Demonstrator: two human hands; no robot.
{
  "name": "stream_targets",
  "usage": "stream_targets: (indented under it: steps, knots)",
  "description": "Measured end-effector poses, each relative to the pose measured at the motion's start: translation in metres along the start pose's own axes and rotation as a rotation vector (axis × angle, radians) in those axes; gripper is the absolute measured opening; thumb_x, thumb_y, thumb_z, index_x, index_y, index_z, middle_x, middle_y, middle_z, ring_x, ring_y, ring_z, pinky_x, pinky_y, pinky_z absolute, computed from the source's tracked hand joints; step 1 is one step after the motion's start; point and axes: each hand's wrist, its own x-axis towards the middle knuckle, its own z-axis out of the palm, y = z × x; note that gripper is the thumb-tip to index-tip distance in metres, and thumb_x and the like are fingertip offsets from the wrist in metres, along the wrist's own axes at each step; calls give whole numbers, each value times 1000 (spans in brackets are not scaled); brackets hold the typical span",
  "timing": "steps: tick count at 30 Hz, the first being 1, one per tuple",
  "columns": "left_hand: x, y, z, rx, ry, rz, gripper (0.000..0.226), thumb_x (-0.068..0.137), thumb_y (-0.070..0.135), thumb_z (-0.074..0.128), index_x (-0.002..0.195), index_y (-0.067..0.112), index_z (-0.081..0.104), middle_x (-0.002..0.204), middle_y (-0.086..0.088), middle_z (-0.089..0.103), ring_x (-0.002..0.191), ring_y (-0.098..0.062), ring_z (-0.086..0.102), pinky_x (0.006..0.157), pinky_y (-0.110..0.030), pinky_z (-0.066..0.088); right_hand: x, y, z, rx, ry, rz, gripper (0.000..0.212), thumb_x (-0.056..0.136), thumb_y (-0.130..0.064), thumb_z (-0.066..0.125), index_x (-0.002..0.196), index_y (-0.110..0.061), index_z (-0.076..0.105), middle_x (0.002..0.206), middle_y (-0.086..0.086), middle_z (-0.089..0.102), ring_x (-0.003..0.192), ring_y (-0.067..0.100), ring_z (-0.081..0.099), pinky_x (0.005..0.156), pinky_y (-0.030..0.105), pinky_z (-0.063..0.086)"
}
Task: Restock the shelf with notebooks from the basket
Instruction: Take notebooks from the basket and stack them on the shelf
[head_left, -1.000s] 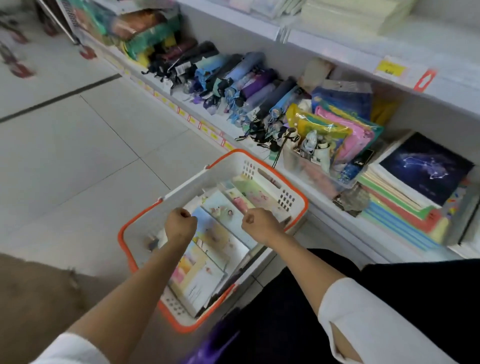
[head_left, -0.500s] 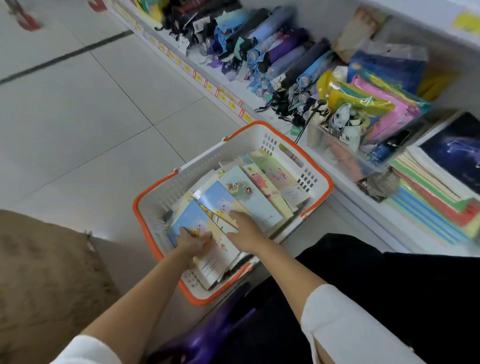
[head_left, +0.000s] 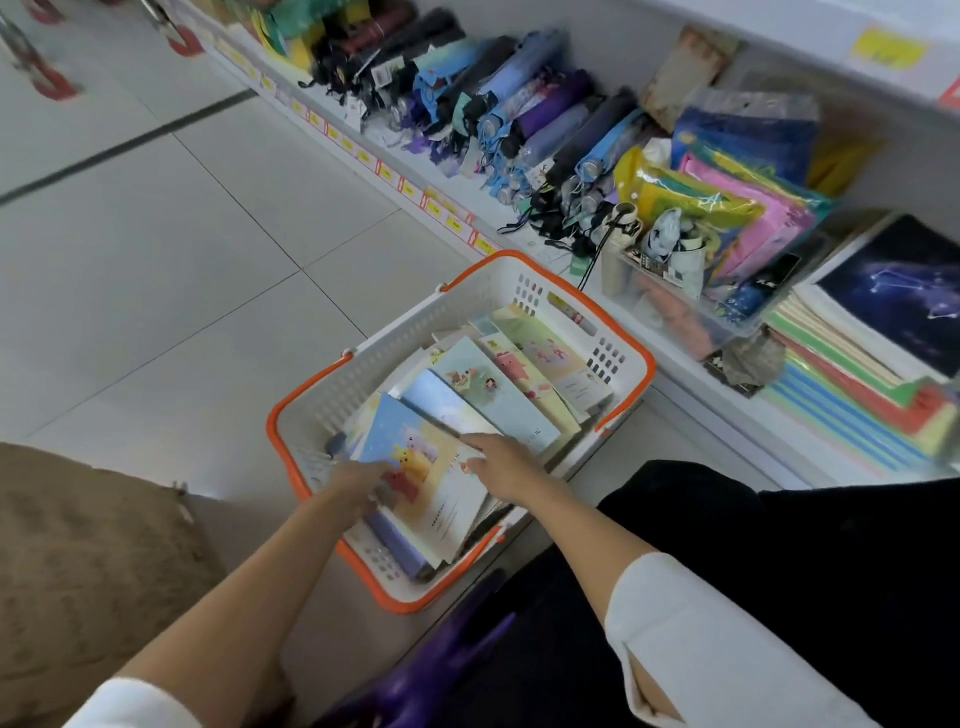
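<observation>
- Inside the basket (head_left: 395, 343), head view: many notebooks (head_left: 488, 389) lie fanned and overlapping, filling most of it. None is lifted clear of the rim.
- At the basket's near end: the left hand (head_left: 358, 480) touches the cover of the front notebook (head_left: 426, 467). Motion blur hides whether its fingers curl round an edge, so its grip cannot be told.
- Just right of that, also within the basket: the right hand (head_left: 501, 465) rests with fingers stretched flat on the notebooks, gripping nothing.
- Beyond the basket, to its right: the shelf (head_left: 691, 395) carries a stack of notebooks (head_left: 857, 395) with a starry one on top.
- Beyond the basket's far end: umbrellas (head_left: 519, 119) lie in a row on the same shelf.
- Progress, as judged: early or middle. The hands appear to be sorting or choosing a notebook, and the whole basket load remains to be moved to the shelf.
</observation>
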Motion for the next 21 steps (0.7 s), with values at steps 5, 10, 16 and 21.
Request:
stream_targets:
  steps: [5,10,16,21]
  knots:
    - [-7,25,34,-70,55,-60,16,90,23,59,90,8,59,86,-8,60,81,-22,54,75,-35,46,-4,16,-39,329,109,55,45,98,-13,48,143,-15,45,146,3,46,125,26,53,91,32,52]
    - [-18,56,61,-207,-15,49,33,95,39,55,110,10,55,105,-9,61,96,-28,60,75,-40,50,-19,21,-64,683,212,110,38,96,-6,52,132,-18,57,120,6,62,98,22,63,67,32,61]
    - [-26,74,70,-300,0,184,13,97,17,44,90,9,53,105,-15,56,88,-30,57,84,-47,50,-27,16,-67,758,182,148,42,99,-8,44,136,-27,51,128,5,60,110,23,59,77,34,58]
    - [-50,85,93,-201,44,362,37,97,35,48,119,6,44,111,-13,59,93,-29,60,71,-39,53,-39,-2,-83,686,131,103,52,100,-11,38,143,-39,33,131,-6,53,117,20,51,75,30,52]
